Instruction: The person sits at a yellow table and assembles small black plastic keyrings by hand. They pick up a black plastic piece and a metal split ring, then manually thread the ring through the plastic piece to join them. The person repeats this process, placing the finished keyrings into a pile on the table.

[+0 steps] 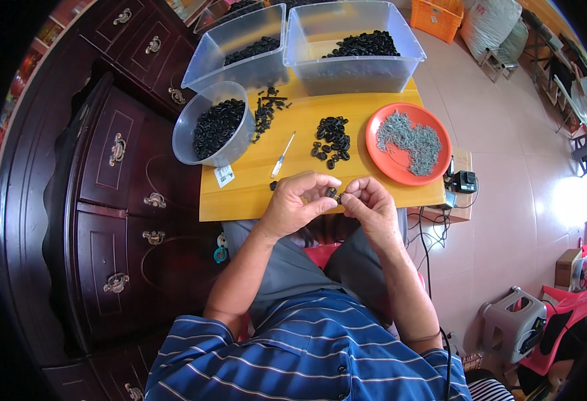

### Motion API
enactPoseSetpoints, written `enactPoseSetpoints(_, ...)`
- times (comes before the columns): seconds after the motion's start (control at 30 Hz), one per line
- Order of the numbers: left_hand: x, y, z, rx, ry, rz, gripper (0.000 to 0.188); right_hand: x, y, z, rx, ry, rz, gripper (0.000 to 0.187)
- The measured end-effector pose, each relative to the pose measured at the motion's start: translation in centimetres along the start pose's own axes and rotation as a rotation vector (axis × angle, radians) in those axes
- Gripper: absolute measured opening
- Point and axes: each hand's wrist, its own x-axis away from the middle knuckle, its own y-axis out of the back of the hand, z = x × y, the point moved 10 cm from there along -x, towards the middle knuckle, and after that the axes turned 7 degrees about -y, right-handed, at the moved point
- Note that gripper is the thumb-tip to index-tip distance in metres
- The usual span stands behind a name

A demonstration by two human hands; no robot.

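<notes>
Over the front edge of the yellow table point(240, 200), my left hand point(300, 200) pinches a small black part point(332, 192) between thumb and forefinger. My right hand point(371, 208) meets it from the other side, its thumb and fingers closed on something small and dark at the fingertips. Whether the two hands share one piece or hold two, I cannot tell. Just beyond lies a loose pile of small black oval parts point(333, 137). A screwdriver point(282, 157) with a pale handle rests left of that pile. Beside my left hand sits another small black piece point(272, 185).
A red plate point(377, 157) of grey screws stands at the right. At the left are a clear round tub point(185, 137) of black parts and scattered black pieces point(264, 113). Two clear bins point(347, 81) line the back. A dark wooden cabinet point(99, 174) flanks the table; cables point(433, 230) hang at right.
</notes>
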Motion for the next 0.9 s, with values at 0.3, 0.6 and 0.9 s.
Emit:
enactPoseSetpoints(0.3,0.2,-0.5,1.0,0.101,0.068,0.036,0.027,0.0,-0.2,0.1,0.004,0.01,0.01,0.01)
enactPoseSetpoints(0.6,-0.1,-1.1,1.4,0.234,0.142,0.084,0.027,-0.1,-0.3,-0.4,-0.082,-0.016,0.032,0.009)
enactPoseSetpoints(0.9,-0.8,-1.2,0.1,0.002,0.067,0.084,0.04,-0.4,0.3,-1.2,-0.305,-0.046,0.034,0.014)
